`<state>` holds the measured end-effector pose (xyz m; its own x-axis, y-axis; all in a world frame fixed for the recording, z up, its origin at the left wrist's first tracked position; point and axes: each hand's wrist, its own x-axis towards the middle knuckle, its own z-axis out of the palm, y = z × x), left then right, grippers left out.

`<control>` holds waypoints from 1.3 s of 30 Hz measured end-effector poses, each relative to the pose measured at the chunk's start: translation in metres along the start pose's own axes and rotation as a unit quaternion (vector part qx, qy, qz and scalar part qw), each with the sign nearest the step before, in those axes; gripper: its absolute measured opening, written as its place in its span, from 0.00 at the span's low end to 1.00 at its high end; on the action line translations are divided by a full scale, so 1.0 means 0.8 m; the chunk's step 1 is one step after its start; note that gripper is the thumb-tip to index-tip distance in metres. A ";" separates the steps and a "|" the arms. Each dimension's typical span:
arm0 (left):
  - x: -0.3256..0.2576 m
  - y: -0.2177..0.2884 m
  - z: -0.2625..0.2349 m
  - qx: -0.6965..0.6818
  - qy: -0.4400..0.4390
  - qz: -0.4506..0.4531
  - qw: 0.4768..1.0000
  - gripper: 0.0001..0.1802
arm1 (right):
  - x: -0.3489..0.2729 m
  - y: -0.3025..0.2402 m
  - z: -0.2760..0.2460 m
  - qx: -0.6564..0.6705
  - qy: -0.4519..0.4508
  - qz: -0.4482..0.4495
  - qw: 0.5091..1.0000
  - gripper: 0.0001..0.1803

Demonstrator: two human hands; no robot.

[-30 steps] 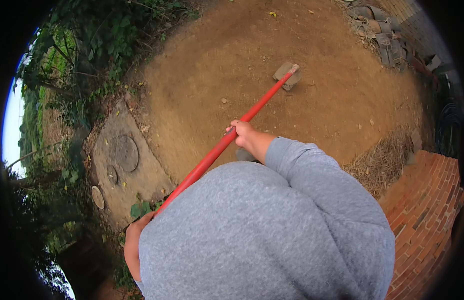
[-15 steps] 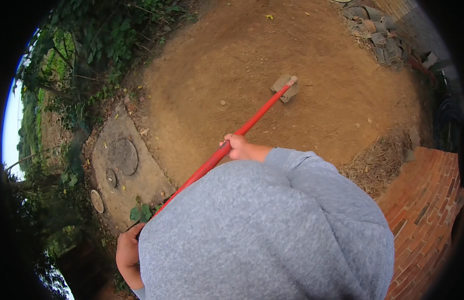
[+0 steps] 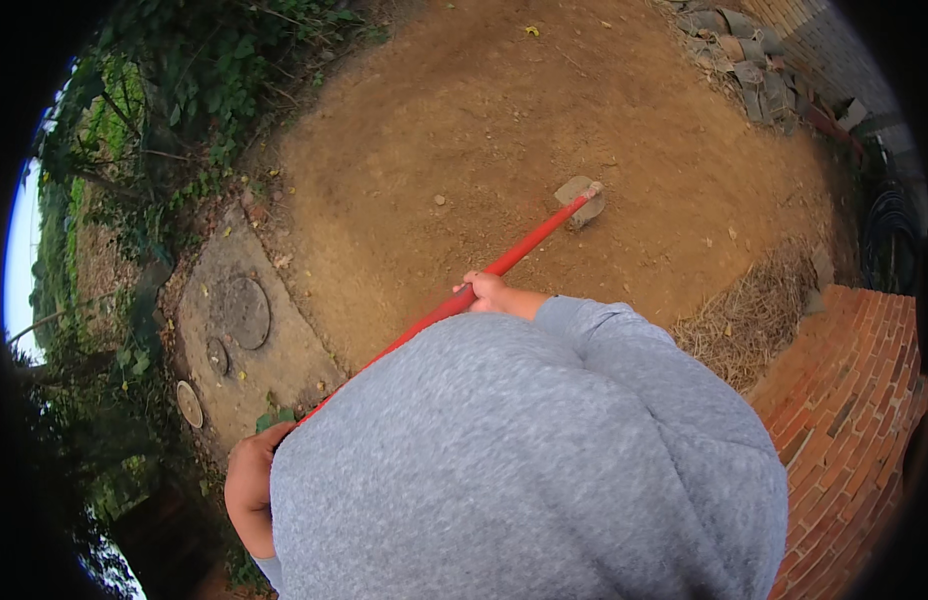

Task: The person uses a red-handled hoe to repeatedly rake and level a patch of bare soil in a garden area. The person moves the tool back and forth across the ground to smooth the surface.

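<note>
Bare dirt (image 3: 504, 130) beside a brick path (image 3: 844, 400): both hands, right (image 3: 489, 292) and left (image 3: 252, 485), fingers closed on a red-handled hoe (image 3: 524, 245), blade (image 3: 581, 200) grounded mid-scrape, apparently needing a steady pull.

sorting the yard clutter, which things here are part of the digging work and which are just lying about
In use: red-handled hoe, held by left hand and right hand; bare soil patch.
Lying about: rubble pile, concrete slab with round covers, dry straw, brick paving.
</note>
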<state>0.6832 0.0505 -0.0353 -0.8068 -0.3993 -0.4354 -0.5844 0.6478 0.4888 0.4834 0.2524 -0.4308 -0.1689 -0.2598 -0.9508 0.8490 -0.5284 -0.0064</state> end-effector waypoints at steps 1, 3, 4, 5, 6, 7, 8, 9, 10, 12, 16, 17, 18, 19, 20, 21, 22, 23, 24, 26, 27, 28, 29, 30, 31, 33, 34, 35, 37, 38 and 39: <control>-0.001 -0.002 -0.011 0.026 -0.026 -0.001 0.999 0.15 | -0.003 0.005 -0.001 -0.024 -0.007 0.008 1.000 0.02; 0.005 -0.009 -0.020 0.044 -0.076 -0.102 0.991 0.15 | -0.010 0.007 -0.002 -0.070 -0.015 0.011 0.997 0.04; 0.002 -0.012 -0.020 0.035 -0.067 -0.049 0.996 0.16 | -0.013 0.004 -0.001 -0.053 -0.021 0.012 0.998 0.04; -0.003 -0.014 -0.017 0.019 -0.043 0.008 0.999 0.16 | -0.018 -0.001 -0.002 -0.037 -0.021 0.005 0.999 0.04; -0.004 -0.017 -0.012 0.022 -0.038 0.010 0.999 0.17 | -0.023 -0.005 -0.004 -0.020 -0.015 -0.002 1.000 0.05; -0.006 -0.019 -0.007 -0.060 -0.029 0.031 0.997 0.18 | -0.028 -0.011 -0.005 -0.004 -0.022 -0.014 1.000 0.04; -0.003 -0.022 -0.001 -0.095 -0.028 0.035 0.995 0.18 | -0.031 -0.021 -0.006 0.012 -0.025 -0.029 0.999 0.04; 0.005 -0.024 0.007 -0.136 -0.031 -0.009 0.990 0.18 | -0.033 -0.032 -0.006 0.034 -0.028 -0.049 0.998 0.04; 0.017 -0.026 0.014 -0.096 -0.056 -0.007 0.994 0.18 | -0.034 -0.043 -0.009 0.038 -0.036 -0.067 0.996 0.04; 0.055 -0.031 0.030 -0.038 -0.100 -0.072 0.992 0.18 | -0.030 -0.070 -0.012 0.038 -0.036 -0.105 0.993 0.04; 0.085 -0.029 0.048 0.065 -0.170 -0.131 0.975 0.19 | -0.013 -0.093 -0.025 0.055 -0.036 -0.142 0.988 0.05; 0.082 -0.027 0.047 0.061 -0.169 -0.123 0.976 0.19 | -0.010 -0.086 -0.028 0.049 -0.031 -0.128 0.990 0.05; 0.075 -0.023 0.040 0.048 -0.166 -0.120 0.978 0.19 | -0.007 -0.076 -0.028 0.042 -0.021 -0.118 0.992 0.07; 0.059 -0.018 0.030 0.003 -0.146 -0.049 0.988 0.19 | -0.006 -0.064 -0.027 0.038 -0.003 -0.112 0.993 0.09; 0.043 -0.014 0.020 -0.041 -0.128 0.010 0.991 0.18 | -0.007 -0.045 -0.031 0.034 -0.007 -0.094 0.995 0.08; 0.034 -0.011 0.010 -0.061 -0.118 0.049 0.990 0.17 | -0.009 -0.025 -0.032 0.048 -0.003 -0.074 0.996 0.07; 0.024 -0.009 0.001 -0.019 -0.110 0.037 0.993 0.17 | -0.012 -0.004 -0.035 0.061 0.001 -0.044 0.997 0.07; 0.023 -0.010 -0.009 0.049 -0.112 0.007 0.992 0.16 | -0.015 0.011 -0.038 0.077 0.012 -0.018 0.997 0.06; 0.020 -0.011 -0.013 0.077 -0.106 0.003 0.991 0.16 | -0.019 0.017 -0.041 0.065 -0.006 -0.001 0.998 0.04; 0.016 -0.017 -0.018 0.092 -0.088 0.024 0.992 0.16 | -0.028 0.024 -0.048 0.035 -0.015 0.030 0.999 0.05; 0.017 -0.019 -0.020 0.070 -0.094 0.026 0.993 0.15 | -0.031 0.027 -0.047 0.040 -0.019 0.031 0.999 0.05; 0.014 -0.021 -0.018 0.048 -0.100 0.027 0.993 0.15 | -0.035 0.027 -0.047 0.044 -0.019 0.022 0.999 0.05; 0.014 -0.022 -0.016 0.018 -0.126 0.006 0.992 0.15 | -0.039 0.028 -0.046 0.048 -0.019 0.004 0.999 0.04; 0.009 -0.021 -0.014 0.010 -0.129 -0.031 0.991 0.15 | -0.044 0.028 -0.045 0.051 -0.025 -0.002 0.998 0.04; 0.006 -0.019 -0.013 -0.026 -0.120 0.013 0.992 0.15 | -0.048 0.026 -0.044 0.053 -0.030 -0.017 0.998 0.03; -0.011 -0.014 -0.003 -0.047 -0.068 0.062 0.995 0.15 | -0.054 0.019 -0.041 0.062 -0.028 -0.046 0.997 0.02; -0.016 -0.012 0.001 -0.127 -0.066 0.041 0.989 0.16 | -0.057 0.013 -0.039 0.070 -0.022 -0.057 0.996 0.02; -0.017 -0.012 0.003 -0.193 -0.084 0.006 0.978 0.16 | -0.059 0.009 -0.037 0.076 -0.017 -0.071 0.994 0.01; -0.019 -0.016 0.008 -0.200 -0.090 -0.016 0.975 0.16 | -0.060 0.002 -0.036 0.048 -0.019 -0.069 0.996 0.02; -0.018 -0.020 0.011 -0.143 -0.078 -0.001 0.987 0.17 | -0.060 0.003 -0.035 0.043 -0.025 -0.068 0.996 0.03; -0.017 -0.026 0.007 -0.083 -0.093 0.044 0.991 0.17 | -0.058 0.007 -0.036 0.043 -0.027 -0.070 0.996 0.03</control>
<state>0.7065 0.0462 -0.0438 -0.8344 -0.2103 -0.5095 -0.5313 0.5527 0.6421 0.5102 0.2846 -0.3951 -0.3106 -0.2200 -0.9247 0.7701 -0.6286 -0.1091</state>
